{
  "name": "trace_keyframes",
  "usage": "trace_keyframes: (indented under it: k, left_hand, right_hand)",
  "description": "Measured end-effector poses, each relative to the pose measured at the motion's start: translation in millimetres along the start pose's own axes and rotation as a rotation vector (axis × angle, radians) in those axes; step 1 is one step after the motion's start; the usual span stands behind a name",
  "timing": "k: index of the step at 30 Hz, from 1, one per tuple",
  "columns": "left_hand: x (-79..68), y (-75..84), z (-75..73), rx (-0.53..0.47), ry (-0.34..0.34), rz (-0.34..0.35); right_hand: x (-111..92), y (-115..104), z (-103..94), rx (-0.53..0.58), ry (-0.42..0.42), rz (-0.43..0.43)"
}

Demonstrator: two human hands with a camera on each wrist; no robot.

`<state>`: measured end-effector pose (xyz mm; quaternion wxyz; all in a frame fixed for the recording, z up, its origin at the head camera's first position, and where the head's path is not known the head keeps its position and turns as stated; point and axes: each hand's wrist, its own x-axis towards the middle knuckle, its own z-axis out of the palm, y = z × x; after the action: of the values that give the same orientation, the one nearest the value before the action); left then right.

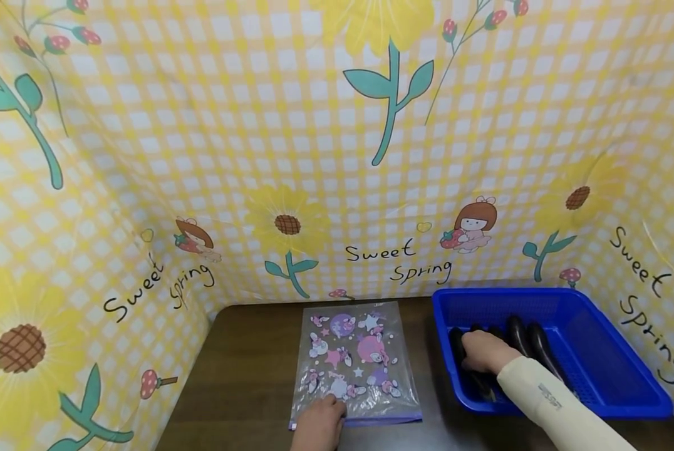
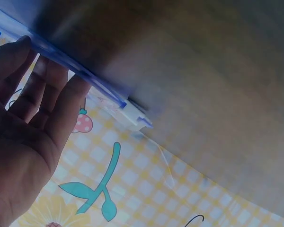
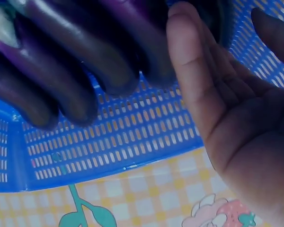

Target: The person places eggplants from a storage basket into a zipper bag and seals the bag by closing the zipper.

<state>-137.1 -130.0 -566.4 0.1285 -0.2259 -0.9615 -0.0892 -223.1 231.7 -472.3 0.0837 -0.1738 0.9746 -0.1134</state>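
Note:
A clear zip bag (image 1: pixel 355 363) printed with pink and purple cartoon figures lies flat, its purple zip edge toward me. My left hand (image 1: pixel 320 423) pinches that edge near its left end; in the left wrist view the thumb lies across the purple strip (image 2: pixel 61 59) and the fingertips go behind it. My right hand (image 1: pixel 486 352) reaches into the blue basket (image 1: pixel 624 351), over the leftmost eggplant (image 1: pixel 457 344). In the right wrist view its thumb and fingers are spread apart, with a dark eggplant (image 3: pixel 210 16) partly hidden behind the fingers.
Several more eggplants (image 3: pixel 85 38) lie side by side in the basket's left part. The basket stands at the right of the brown table (image 1: pixel 241 369). A yellow checked cloth (image 1: pixel 337 188) with flowers hangs behind and along both sides.

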Motion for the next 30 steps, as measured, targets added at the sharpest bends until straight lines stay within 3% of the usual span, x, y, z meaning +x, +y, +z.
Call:
trace_keyframes:
  k: [4, 12, 20, 30]
  left_hand:
    - [-0.2, 0.9, 1.3, 0.013, 0.022, -0.014]
    - [-0.7, 2.5, -0.4, -0.017, -0.001, -0.048]
    - [0.6, -0.9, 1.2, -0.021, 0.007, 0.005]
    - [4.5, 0.6, 8.8, -0.017, -0.103, -0.03]
  right_hand:
    - [3, 0, 1.7, 0.011, -0.016, 0.016]
    - [7, -3, 6.2, 0.002, -0.049, 0.057]
    - [12, 0, 15.7, 0.039, -0.031, 0.105]
    - [9, 6, 9.9, 0.017, -0.044, 0.088]
